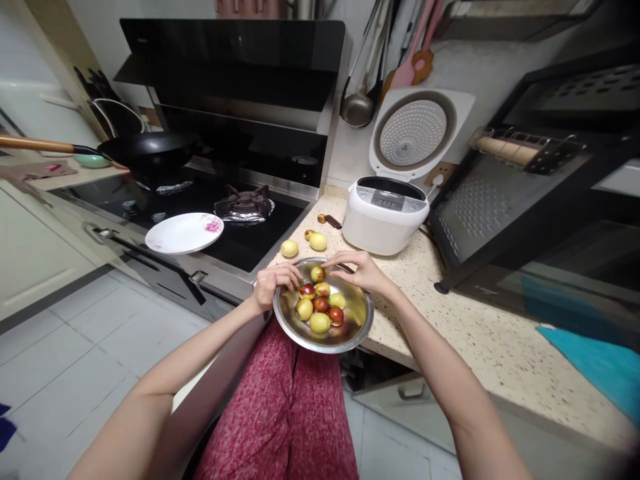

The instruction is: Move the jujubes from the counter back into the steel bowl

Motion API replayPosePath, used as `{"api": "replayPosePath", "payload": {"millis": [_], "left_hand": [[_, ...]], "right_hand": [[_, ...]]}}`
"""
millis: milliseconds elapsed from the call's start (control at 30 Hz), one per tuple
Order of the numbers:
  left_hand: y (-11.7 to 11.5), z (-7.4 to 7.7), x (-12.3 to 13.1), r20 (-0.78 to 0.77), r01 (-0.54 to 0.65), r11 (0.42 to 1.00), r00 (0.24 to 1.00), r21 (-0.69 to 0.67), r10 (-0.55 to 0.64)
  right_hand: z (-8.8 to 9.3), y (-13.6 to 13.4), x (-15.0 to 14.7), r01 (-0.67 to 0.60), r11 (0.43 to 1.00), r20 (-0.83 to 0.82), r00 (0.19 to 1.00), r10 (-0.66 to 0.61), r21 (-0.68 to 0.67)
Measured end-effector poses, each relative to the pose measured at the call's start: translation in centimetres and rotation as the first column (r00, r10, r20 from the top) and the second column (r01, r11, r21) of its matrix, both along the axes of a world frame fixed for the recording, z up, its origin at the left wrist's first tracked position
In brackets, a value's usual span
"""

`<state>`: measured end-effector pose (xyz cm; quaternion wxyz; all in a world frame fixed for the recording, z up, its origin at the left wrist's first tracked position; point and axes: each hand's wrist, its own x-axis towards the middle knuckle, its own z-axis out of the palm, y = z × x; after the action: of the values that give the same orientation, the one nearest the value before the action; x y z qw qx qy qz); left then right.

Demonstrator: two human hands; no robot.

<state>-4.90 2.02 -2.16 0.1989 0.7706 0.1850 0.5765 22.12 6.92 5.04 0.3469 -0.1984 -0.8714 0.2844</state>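
Observation:
A stainless steel bowl (357, 327) sits at the counter's front edge, above my lap, holding several jujubes (320, 323), some yellow-green and some red-brown. My left hand (275, 283) is closed over the bowl's left rim, its fingers reaching inside. My right hand (360, 272) lies across the far right rim, its fingers stretched out and apart. Close to those fingertips is a mottled jujube (317, 274) near the bowl's far wall. Beyond the bowl, a few more jujubes (318, 241) lie loose on the speckled counter (450, 320).
Behind the bowl stands a white rice cooker (385, 223) with its lid raised. A white flowered plate (183, 233) rests at the front of the gas stove (280, 233), and a black wok (150, 150) stands further left. A black oven (550, 233) and a teal cloth (595, 367) are at right.

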Motion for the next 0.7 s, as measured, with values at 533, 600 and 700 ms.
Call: {"api": "replayPosePath", "payload": {"millis": [533, 600, 700], "left_hand": [[0.0, 0.5, 0.2, -0.142, -0.018, 1.000, 0.990, 0.000, 0.017], [-0.1, 0.8, 0.4, -0.144, -0.044, 0.999, 0.989, 0.014, 0.046], [0.1, 1.5, 0.4, -0.124, -0.143, 0.990, 0.982, -0.007, 0.141]], "right_hand": [[-0.3, 0.2, 0.0, -0.041, 0.998, 0.064, 0.997, 0.038, 0.046], [-0.1, 0.0, 0.0, -0.092, 0.995, 0.131, 0.988, 0.086, 0.039], [0.2, -0.4, -0.1, -0.141, 0.990, 0.205, 0.970, 0.134, 0.021]]}}
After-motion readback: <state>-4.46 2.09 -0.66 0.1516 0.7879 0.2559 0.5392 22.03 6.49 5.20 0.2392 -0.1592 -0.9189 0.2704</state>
